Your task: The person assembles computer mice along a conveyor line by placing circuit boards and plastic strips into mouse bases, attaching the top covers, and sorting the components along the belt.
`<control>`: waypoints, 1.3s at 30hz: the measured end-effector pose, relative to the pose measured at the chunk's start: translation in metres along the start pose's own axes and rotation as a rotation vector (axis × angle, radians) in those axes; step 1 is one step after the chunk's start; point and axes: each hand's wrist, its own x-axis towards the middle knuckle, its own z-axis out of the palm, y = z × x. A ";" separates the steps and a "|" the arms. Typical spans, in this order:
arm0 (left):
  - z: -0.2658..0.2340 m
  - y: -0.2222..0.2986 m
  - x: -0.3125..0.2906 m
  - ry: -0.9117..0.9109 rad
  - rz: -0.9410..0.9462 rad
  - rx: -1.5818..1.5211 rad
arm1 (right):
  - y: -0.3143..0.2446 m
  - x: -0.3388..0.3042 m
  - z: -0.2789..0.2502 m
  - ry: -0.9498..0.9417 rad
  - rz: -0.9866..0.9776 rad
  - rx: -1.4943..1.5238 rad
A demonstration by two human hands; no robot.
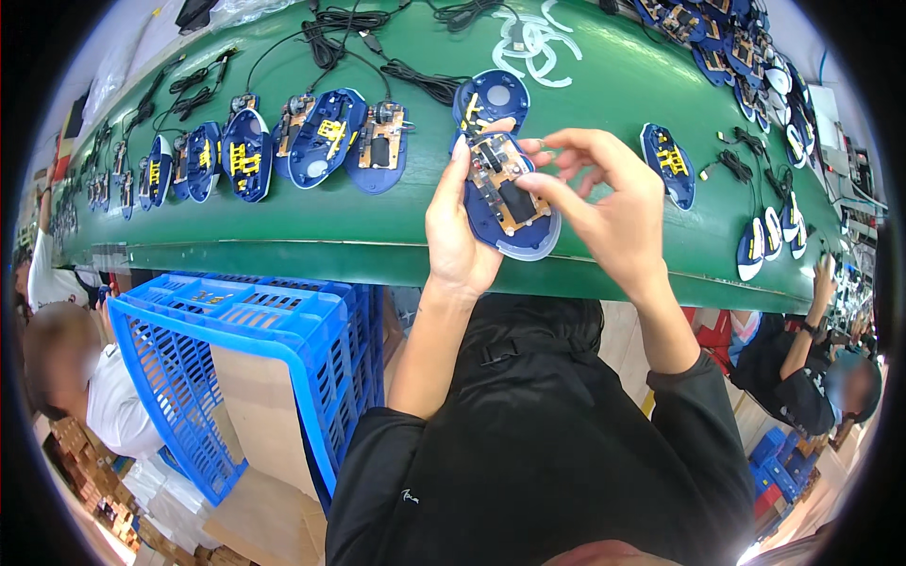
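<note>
Mouse base [514,200], one. Location: in the left hand [458,229], which closes round its left side, near the near edge of the green surface [604,94]. Long axis: far left to near right. Right hand [609,184]: on its right, thumb and forefinger bent toward the board; whether pinching anything, cannot tell. Appearance: dark blue, rounded, tan circuit board [505,179] exposed.
</note>
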 end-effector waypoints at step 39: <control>0.131 -0.442 0.014 0.321 0.308 0.979 | 0.263 -0.146 -0.381 -0.313 0.519 0.849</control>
